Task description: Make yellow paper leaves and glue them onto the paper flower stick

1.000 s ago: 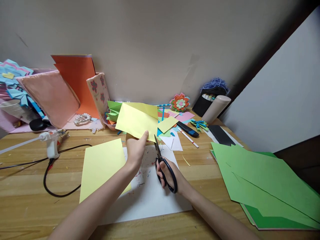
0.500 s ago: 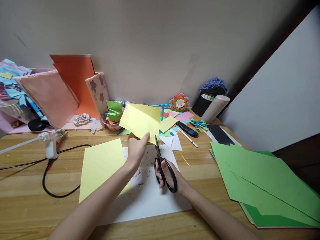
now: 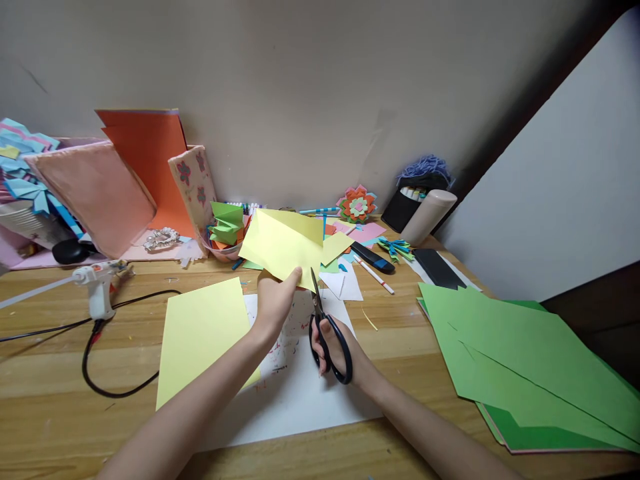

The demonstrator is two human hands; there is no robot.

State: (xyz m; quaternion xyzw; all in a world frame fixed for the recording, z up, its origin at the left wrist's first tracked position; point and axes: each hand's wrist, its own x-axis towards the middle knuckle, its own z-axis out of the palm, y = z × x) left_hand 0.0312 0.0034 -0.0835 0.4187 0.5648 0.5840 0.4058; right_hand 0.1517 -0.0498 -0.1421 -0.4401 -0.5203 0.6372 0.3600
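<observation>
A folded yellow paper (image 3: 287,243) is pinched in my left hand (image 3: 277,297), thumb on top, held above the desk. My right hand (image 3: 335,347) has its fingers through the black handles of the scissors (image 3: 317,303). The blades point up and away, at the paper's lower right edge. Beneath both hands lies a white sheet (image 3: 300,407) with small coloured marks. Another yellow sheet (image 3: 203,333) rests on the desk, partly under my left forearm.
A glue gun (image 3: 100,290) with a black cord stands at the left. Green sheets (image 3: 525,367) are stacked at the right. Behind are a pink holder (image 3: 95,193), paper scraps (image 3: 350,283), a paper flower (image 3: 357,205), a black phone (image 3: 439,268) and a capped bottle (image 3: 430,219).
The yellow paper has tilted slightly and its fold stands a little more open. Both hands keep their hold. The whole view has shifted slightly.
</observation>
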